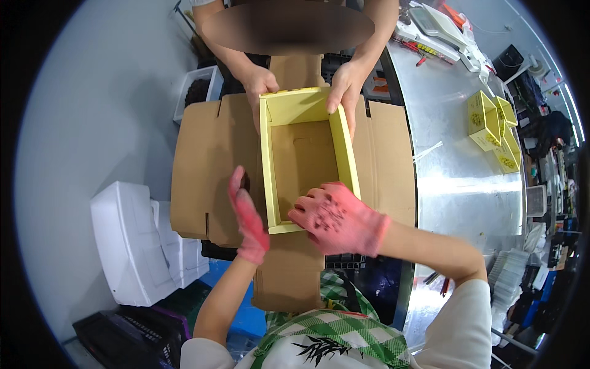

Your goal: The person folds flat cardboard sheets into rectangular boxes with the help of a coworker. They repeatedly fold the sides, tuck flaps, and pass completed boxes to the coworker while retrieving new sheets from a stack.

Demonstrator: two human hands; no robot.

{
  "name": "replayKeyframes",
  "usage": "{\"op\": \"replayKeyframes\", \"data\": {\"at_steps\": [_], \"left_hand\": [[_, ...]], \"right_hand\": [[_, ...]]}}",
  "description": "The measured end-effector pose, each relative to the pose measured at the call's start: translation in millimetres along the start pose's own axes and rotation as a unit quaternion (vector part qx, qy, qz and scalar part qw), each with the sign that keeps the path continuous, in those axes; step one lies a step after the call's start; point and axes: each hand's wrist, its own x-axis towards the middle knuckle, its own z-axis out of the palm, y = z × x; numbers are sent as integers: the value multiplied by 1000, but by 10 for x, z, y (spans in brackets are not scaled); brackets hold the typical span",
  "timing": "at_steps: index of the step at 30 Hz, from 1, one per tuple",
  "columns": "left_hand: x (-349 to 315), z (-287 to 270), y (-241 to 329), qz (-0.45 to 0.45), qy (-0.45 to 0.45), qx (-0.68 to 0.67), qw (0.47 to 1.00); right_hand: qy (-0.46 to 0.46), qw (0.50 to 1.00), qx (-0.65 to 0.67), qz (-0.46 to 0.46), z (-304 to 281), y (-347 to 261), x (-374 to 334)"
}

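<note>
A pale yellow open-topped box [267, 166] stands over a brown cardboard carton [212, 154] with its flaps spread wide. Brown cardboard shows inside the yellow walls; whether it is the box's own bottom I cannot tell. My right hand [341, 222], in a pink glove, is curled over the near right corner, its fingers closed at the near wall and partly hidden. Beside the left wall, my pink-gloved left hand [248, 221] is open, fingers stretched upward, holding nothing. Across from me, another person's left hand [345, 91] and right hand [258, 86] hold the box's far end.
A metal table [467, 203] runs along the right, bearing several small yellow boxes [485, 123] and a white scale [436, 27]. White foam boxes [132, 246] stand at the left by the wall, above a dark crate [132, 338]. A white bin [212, 83] sits farther back.
</note>
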Motion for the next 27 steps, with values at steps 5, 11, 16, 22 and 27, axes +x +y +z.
{"op": "replayKeyframes", "data": {"at_steps": [5,11,16,22,27], "left_hand": [[6,-875,2,109,74,368,921],[520,-1868,110,9,134,649,749],[719,-1882,212,-210,-35,481,850],[649,-1839,584,-283,-55,467,836],[688,-1968,386,-179,30,486,855]], "right_hand": [[403,894,160,116,120,74,-838],[402,710,217,536,1069,752,-1513],[233,711,352,563,1230,782,-1612],[224,722,287,588,778,464,-1461],[250,747,182,589,629,391,-1428]]}}
